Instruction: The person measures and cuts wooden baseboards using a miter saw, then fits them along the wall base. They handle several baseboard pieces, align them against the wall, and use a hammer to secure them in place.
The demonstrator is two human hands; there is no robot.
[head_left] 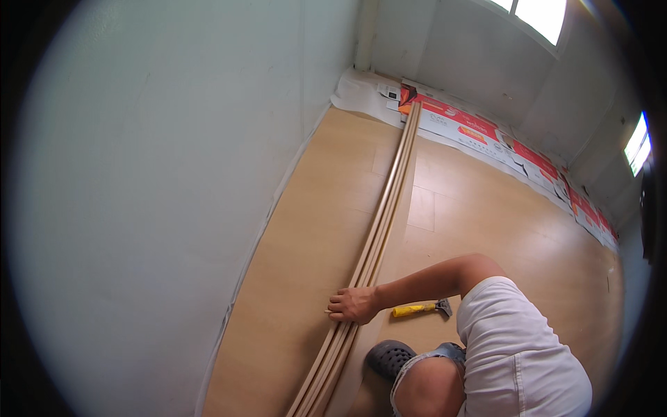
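Observation:
My right hand [353,306] reaches in from the right and lies over a bundle of long, narrow wood-coloured trim strips [379,233]. Its fingers curl round the strips' left side. A thin, pale tip pokes out by the fingers, too small to name. The strips run lengthwise from the lower edge to the far end of the floor, side by side. Just right of the hand, a hammer [417,310] with a yellow handle and dark head rests on the floor. My left hand is out of view.
Wood-look flooring [472,208] spreads around the strips. A pale wall [174,174] rises along the left. Flattened red and white cardboard [472,132] lines the far edge over white underlay [358,97]. A dark clog [390,358] and bent knee [427,389] are close by.

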